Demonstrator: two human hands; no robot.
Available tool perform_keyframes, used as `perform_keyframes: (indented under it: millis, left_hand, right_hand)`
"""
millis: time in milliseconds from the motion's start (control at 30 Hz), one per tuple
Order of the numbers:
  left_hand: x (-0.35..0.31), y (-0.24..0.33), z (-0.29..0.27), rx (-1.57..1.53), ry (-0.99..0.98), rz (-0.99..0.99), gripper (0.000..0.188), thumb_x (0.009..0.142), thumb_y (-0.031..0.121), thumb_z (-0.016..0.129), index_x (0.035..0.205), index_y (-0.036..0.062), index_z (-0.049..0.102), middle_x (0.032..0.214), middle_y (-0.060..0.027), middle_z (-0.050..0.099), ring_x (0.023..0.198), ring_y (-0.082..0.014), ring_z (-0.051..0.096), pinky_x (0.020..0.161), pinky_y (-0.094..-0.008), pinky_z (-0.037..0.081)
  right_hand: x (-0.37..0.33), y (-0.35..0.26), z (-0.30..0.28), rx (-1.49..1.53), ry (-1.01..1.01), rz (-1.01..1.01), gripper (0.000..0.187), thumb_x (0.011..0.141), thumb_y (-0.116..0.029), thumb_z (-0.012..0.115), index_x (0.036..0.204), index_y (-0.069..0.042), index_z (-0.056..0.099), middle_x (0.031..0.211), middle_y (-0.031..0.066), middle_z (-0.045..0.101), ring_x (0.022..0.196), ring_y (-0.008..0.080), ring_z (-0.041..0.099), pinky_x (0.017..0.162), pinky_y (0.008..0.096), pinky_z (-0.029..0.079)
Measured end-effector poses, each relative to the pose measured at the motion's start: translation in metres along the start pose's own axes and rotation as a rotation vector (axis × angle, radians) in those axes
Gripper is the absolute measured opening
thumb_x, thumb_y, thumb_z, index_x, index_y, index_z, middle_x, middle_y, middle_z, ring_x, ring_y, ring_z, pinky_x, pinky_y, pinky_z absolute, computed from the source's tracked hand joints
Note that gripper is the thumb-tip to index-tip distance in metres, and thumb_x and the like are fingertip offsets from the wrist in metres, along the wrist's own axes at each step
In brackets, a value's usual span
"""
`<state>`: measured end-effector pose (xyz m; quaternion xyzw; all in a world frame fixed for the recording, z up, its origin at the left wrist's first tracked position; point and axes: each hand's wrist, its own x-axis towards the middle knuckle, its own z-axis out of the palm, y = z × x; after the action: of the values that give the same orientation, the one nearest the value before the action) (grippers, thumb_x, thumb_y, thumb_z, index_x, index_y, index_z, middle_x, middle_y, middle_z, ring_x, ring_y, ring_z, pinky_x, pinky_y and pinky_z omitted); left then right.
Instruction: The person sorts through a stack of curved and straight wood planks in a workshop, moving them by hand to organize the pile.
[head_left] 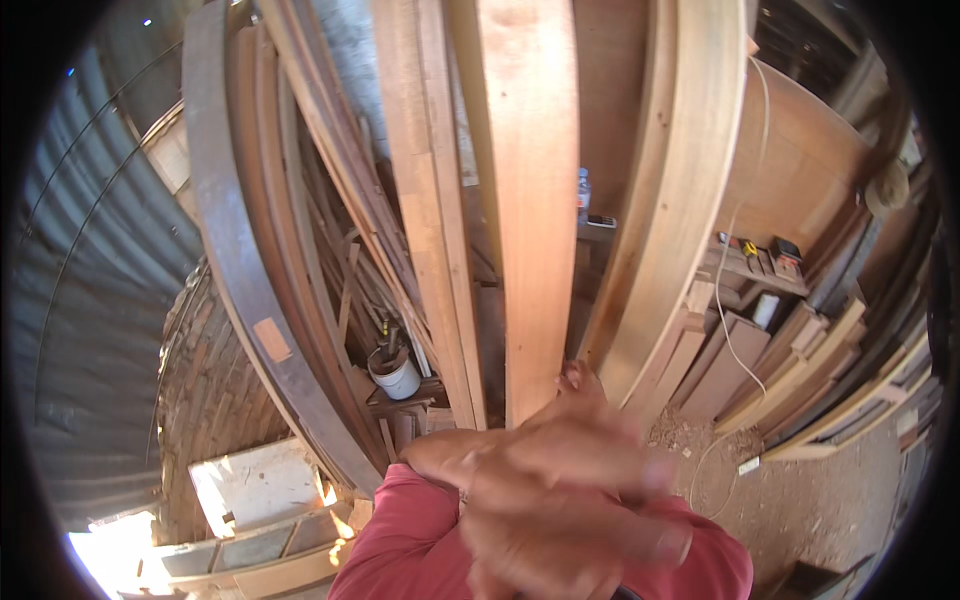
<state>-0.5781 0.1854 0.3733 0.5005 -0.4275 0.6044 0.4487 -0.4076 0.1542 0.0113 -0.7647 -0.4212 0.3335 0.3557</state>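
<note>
My left hand (560, 500) is large and blurred, raised over my lap. Its fingers point right, stretched out and apart, and nothing shows in them. Partly behind it, my right hand (578, 382) sits at the near right edge of a wide, smooth, reddish wooden plank (535, 230). Its small visible part looks curled against that edge; the rest is hidden. The plank runs away from me, between a narrower jointed timber (432, 210) on the left and a thick pale beam (690, 180) on the right.
A dark plank (235, 220) and loose boards lean leftward, near a white bucket (394, 373). Behind the planks are a bottle (584, 195) and a phone (601, 222). Tools, including a tape measure (748, 247), lie at right. A white cord (722, 300) trails over offcuts and sawdust.
</note>
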Motion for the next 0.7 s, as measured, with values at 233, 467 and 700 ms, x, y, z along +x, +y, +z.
perform_keyframes:
  millis: [233, 467, 700]
  left_hand:
    - [-0.084, 0.006, -0.119, 0.546, 0.279, -0.631, 0.069, 0.102, 0.054, 0.039, 0.142, -0.0023, 0.042, 0.133, -0.0231, 0.058, 0.123, -0.0315, 0.056, 0.109, -0.0476, 0.036]
    - [-0.16, 0.08, -0.171, 0.794, 0.36, -1.036, 0.053, 0.103, 0.044, 0.048, 0.131, -0.0018, 0.055, 0.13, -0.0155, 0.06, 0.12, -0.0244, 0.056, 0.106, -0.0409, 0.041]
    - [-0.213, 0.179, -0.196, 1.036, 0.289, -1.173, 0.039, 0.102, 0.027, 0.055, 0.126, -0.004, 0.057, 0.119, -0.0146, 0.062, 0.111, -0.0223, 0.058, 0.098, -0.036, 0.046]
  right_hand:
    - [-0.043, -0.091, -0.017, -0.052, -0.505, 0.099, 0.045, 0.099, -0.035, 0.06, 0.123, 0.003, 0.059, 0.11, 0.0104, 0.069, 0.096, 0.0204, 0.069, 0.088, 0.0344, 0.053]
    - [0.075, -0.233, 0.014, 0.191, 0.305, -0.528, 0.073, 0.092, -0.034, 0.071, 0.146, 0.001, 0.036, 0.134, 0.0194, 0.056, 0.121, 0.0294, 0.058, 0.103, 0.0377, 0.046]
    - [0.235, -0.308, -0.033, 0.21, 0.959, -0.424, 0.095, 0.081, -0.046, 0.08, 0.146, 0.008, 0.036, 0.14, 0.0327, 0.048, 0.131, 0.0433, 0.048, 0.111, 0.0469, 0.039]
